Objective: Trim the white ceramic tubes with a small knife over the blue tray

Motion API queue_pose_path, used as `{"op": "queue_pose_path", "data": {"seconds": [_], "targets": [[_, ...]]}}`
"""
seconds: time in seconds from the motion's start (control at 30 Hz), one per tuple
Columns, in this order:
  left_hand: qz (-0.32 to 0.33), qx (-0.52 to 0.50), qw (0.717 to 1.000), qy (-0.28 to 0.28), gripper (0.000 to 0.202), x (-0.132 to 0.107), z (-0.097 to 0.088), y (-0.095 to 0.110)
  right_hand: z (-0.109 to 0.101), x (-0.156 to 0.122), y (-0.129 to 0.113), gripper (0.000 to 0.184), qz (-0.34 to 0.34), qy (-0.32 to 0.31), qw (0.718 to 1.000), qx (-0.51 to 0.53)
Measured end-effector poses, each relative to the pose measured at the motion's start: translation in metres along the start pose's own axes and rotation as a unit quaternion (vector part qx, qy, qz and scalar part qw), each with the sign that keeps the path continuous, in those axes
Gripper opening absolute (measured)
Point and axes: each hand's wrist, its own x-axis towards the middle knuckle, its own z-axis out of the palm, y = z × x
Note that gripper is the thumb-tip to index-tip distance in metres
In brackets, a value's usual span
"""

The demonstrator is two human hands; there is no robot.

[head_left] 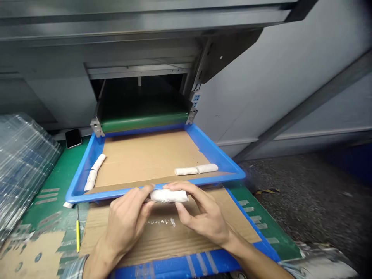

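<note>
White wrapped roll (168, 196), held level between left hand (126, 221) and right hand (200, 213), fingers narrowed and curled around it, just in front of the near rim of blue tray (203, 144), above cardboard sheet (162, 236); second roll (196, 169) and third roll (93, 172) lie in the tray.

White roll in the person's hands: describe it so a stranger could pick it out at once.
A cardboard-lined blue tray sits below a grey machine's opening. Just before its near rim, the white roll is held between the left hand and right hand. The other white rolls lie untouched inside the tray.
</note>
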Motion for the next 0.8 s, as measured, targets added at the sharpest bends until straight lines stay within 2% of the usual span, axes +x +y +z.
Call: {"op": "queue_pose_path", "data": {"seconds": [0.1,0.23,0.8], "targets": [[0.025,0.058,0.998,-0.021,0.038,0.0016,0.0045,0.0044,0.0026,0.0004,0.0003,0.043,-0.046,-0.010,0.998,-0.038],[0.022,0.092,0.994,-0.055,0.048,0.0022,0.0051,0.0071,0.0059,0.0025,-0.0022,0.046,-0.069,-0.025,0.996,-0.053],[0.013,0.100,0.991,-0.089,0.052,0.0025,0.0028,0.0085,0.0063,-0.0010,-0.0019,0.055,-0.045,-0.040,0.997,-0.042]]}}
